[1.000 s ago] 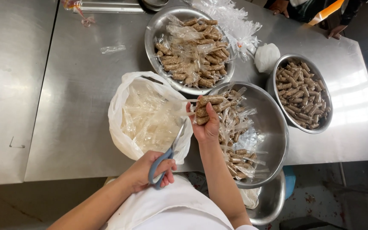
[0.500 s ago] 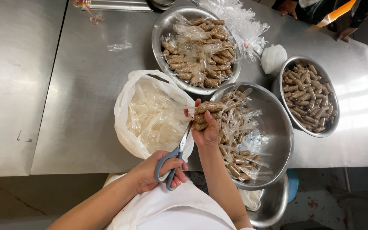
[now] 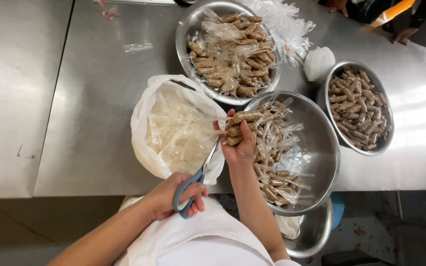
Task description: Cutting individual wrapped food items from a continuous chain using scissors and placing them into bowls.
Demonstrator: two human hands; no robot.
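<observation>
Steel table (image 3: 99, 98) carries bowls and a bag (image 3: 173, 128); from the head view, the left hand (image 3: 176, 197) grips scissors (image 3: 198, 180) whose blades point up-right toward the wrapped sticks (image 3: 240, 125) clutched crosswise in the right hand (image 3: 237, 145) over the near bowl (image 3: 321, 148).

Right hand (image 3: 237, 143) grips packet (image 3: 240, 125) of brown sticks, raised over near bowl (image 3: 329, 162). Left hand (image 3: 171, 197) holds scissors (image 3: 195, 180), blades angled up toward packet, tips just beside right palm. White bag (image 3: 141, 123) of clear wrappers sits open on table (image 3: 99, 83), left of near bowl. Far bowl (image 3: 186, 29) heaped with wrapped packets. Right bowl (image 3: 388, 133) holds unwrapped sticks. Small white wad (image 3: 319, 61) between far and right bowls.
</observation>
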